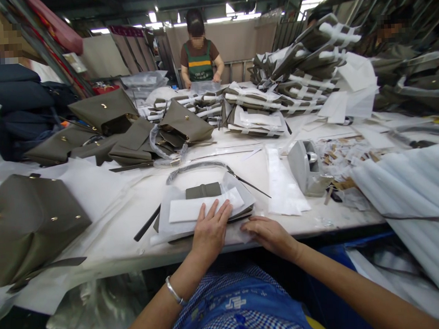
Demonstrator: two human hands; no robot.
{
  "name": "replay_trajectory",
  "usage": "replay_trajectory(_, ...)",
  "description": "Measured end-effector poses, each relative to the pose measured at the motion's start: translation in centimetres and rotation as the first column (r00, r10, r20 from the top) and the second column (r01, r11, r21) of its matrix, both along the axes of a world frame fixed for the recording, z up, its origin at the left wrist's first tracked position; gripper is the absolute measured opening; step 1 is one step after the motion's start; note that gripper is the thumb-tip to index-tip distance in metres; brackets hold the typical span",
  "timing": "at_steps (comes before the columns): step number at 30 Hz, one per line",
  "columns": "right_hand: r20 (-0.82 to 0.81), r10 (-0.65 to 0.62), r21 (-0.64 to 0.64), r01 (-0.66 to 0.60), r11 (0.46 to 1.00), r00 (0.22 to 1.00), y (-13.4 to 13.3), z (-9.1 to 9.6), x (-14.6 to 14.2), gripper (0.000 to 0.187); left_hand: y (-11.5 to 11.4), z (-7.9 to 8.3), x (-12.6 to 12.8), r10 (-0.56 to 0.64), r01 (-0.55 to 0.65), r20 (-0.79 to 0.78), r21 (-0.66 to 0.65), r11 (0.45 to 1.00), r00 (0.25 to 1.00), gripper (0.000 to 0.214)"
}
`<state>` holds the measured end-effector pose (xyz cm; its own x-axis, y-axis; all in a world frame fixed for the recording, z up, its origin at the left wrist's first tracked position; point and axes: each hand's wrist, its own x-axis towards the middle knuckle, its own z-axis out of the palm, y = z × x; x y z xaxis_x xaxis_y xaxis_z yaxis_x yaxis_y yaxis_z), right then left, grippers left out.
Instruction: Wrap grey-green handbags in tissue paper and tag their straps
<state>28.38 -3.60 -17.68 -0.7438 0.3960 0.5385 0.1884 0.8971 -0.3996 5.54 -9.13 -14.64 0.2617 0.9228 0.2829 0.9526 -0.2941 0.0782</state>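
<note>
An olive-grey handbag [202,191] lies flat on the table in front of me, with thin white tissue and a white foam strip [187,210] on top. Its wrapped handle [199,168] arches toward the far side, and dark straps stick out at both sides. My left hand [211,229] rests palm down on the foam strip, fingers spread. Beside the bag's near right corner, my right hand [269,234] has its fingers curled together at a thin translucent sheet [241,232]. The fingertips partly hide what they pinch.
Several olive bags [102,111] lie at the back left, another bag [31,223] at the near left. Wrapped bags [253,113] are stacked behind. A grey tape dispenser [304,167], foam sheets [415,188] and loose tags [346,155] are at right. A co-worker [200,57] stands across the table.
</note>
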Motion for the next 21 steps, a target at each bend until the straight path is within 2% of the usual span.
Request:
replay_trajectory(3, 0.009, -0.015, -0.027, 0.015, 1.0, 1.0, 0.3, -0.2, 0.0, 0.03, -0.1, 0.0, 0.0, -0.011, 0.011, 0.005, -0.005, 1.0, 1.0, 0.06)
replay_trajectory(7, -0.009, 0.046, 0.071, -0.045, 0.996, 0.999, 0.7, -0.2, 0.0, 0.029, -0.2, -0.2, -0.1, -0.019, 0.019, -0.019, 0.012, 1.0, 1.0, 0.062)
replay_trajectory(12, -0.025, 0.001, 0.097, 0.002, 0.995, 1.0, 0.2, 0.1, -0.1, 0.031, -0.2, -0.4, 0.0, -0.022, 0.022, -0.017, 0.009, 1.0, 1.0, 0.062)
replay_trajectory(17, -0.026, -0.004, 0.084, 0.007, 0.996, 1.0, -0.8, 1.4, -0.1, 0.034, -0.2, -0.4, 0.1, -0.011, 0.011, -0.013, -0.005, 1.0, 1.0, 0.061)
replay_trajectory(21, -0.026, -0.011, 0.136, 0.015, 0.991, 1.0, -0.6, 3.2, -0.4, 0.032, -0.2, -0.4, 0.1, -0.026, 0.026, -0.025, 0.006, 1.0, 0.999, 0.058)
